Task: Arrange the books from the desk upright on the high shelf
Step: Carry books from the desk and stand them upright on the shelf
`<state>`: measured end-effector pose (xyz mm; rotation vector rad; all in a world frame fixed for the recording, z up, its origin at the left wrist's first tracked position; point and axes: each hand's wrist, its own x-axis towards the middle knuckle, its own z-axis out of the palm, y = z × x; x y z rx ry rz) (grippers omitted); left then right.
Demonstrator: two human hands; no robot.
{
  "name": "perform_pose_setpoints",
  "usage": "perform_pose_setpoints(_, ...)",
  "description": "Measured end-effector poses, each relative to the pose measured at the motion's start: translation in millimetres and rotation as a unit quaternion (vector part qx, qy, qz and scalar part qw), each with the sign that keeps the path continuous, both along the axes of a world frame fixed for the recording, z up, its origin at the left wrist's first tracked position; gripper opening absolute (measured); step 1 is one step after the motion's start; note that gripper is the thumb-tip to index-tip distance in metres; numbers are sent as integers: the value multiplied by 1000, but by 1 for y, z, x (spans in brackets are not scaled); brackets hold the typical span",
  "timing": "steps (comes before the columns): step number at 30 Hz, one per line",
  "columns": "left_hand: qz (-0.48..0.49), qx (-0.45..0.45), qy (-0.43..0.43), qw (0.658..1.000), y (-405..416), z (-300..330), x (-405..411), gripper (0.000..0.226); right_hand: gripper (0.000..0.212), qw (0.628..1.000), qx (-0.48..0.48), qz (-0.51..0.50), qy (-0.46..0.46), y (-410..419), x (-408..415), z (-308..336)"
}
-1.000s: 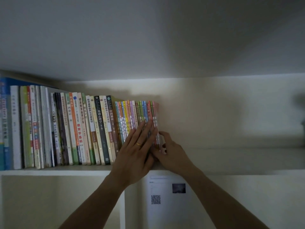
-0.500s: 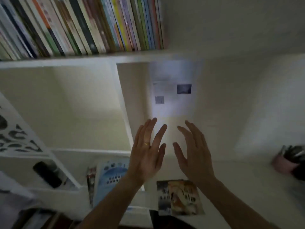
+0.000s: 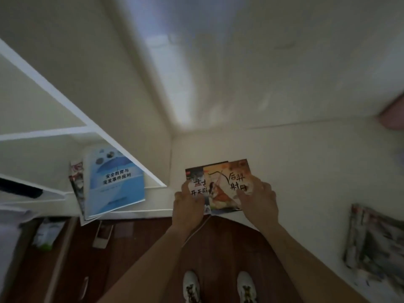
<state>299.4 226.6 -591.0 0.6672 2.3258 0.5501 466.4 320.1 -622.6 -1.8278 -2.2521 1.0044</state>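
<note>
Head view, left hand point(image 3: 188, 201) and right hand point(image 3: 258, 200) gripping picture books point(image 3: 218, 186) on desk point(image 3: 306, 171).

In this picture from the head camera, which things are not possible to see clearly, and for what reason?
1. Head view: the lower picture book is mostly covered by the orange picture book and the left hand.
2. The magazines lie under the blue booklet; only edges show.
3. The pink object is cut by the right edge.
4. The stack at lower right is blurred.
5. The right hand hides the orange book's corner.

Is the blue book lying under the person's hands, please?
No, the blue book lies apart to the left; both hands rest on the orange picture books.
</note>
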Motion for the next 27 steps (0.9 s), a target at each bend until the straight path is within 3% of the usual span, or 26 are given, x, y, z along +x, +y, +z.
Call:
perform_pose_setpoints(3, 76, -6, -21, 997, 17, -20, 0, 67, 64, 999, 11, -33, 2, 12, -7, -14)
perform_pose_setpoints(5, 131, 33, -71, 988, 27, -28, 5, 69, 65, 1000, 27, -3, 1, 6, -14, -17)
perform_pose_setpoints(10, 221, 141, -209, 942, 43, -29, 28, 26, 64, 998, 34, 7, 57, 1, -6, -27)
perform_pose_setpoints(12, 206, 178, -248, 930, 44, -23, 37, 16, 60, 994, -1, -26, 106, 8, 7, -28)
perform_pose_setpoints(14, 162, 213, -296, 917, 41, -14, 45, 13, 69, 983, -49, -80, 158, 20, 24, -23)
perform_pose_setpoints(17, 12, 238, -328, 914, 38, -1, 59, 26, 80, 936, -100, -154, 301, 32, 62, -1)
perform_pose_setpoints(22, -109, 273, -268, 918, 54, 14, 93, 37, 35, 937, 77, -141, 311, 23, 132, 17)
perform_pose_setpoints(25, -148, 244, -187, 940, 56, 5, 117, 49, 41, 936, 65, -150, 312, 13, 151, 8)
perform_pose_setpoints(27, -125, 248, -171, 945, 52, -8, 131, 43, 40, 929, 39, -166, 328, 6, 153, 0)
